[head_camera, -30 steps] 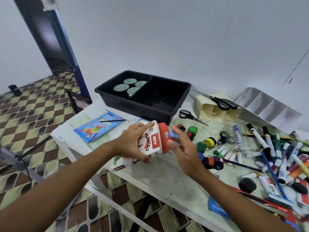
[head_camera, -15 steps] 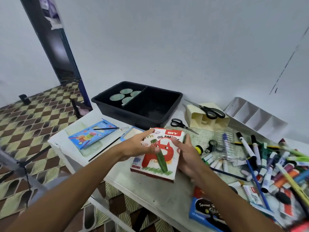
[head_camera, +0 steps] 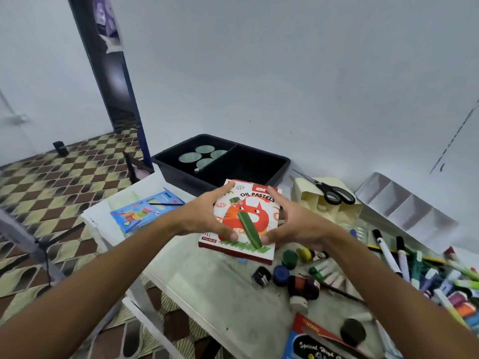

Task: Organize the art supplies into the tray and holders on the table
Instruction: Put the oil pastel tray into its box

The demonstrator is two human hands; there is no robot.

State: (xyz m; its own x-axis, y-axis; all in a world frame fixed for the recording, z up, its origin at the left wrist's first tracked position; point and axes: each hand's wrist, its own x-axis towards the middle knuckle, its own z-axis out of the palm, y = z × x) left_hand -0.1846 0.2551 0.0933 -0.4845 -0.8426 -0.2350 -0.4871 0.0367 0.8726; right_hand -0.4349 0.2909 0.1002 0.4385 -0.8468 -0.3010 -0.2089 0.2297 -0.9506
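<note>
A white and red box of oil pastels (head_camera: 246,218) with a cartoon cat on its lid is held flat above the table, just in front of the black tray (head_camera: 282,161). My left hand (head_camera: 204,216) grips its left edge and my right hand (head_camera: 298,224) grips its right edge, thumbs on the lid. The tray's left compartment holds several pale round cups (head_camera: 202,156); its right compartment looks dark and bare.
A blue neon paint box (head_camera: 145,211) with a thin brush lies at the left. A cream holder (head_camera: 324,203) carries black scissors (head_camera: 331,193); a white divided holder (head_camera: 404,206) lies at the right. Markers (head_camera: 440,278), paint pots (head_camera: 290,260) and a sharpener crowd the right side.
The pastel box was turned from standing on edge to lying flat, face up, and both hands carried it forward toward the black tray.
</note>
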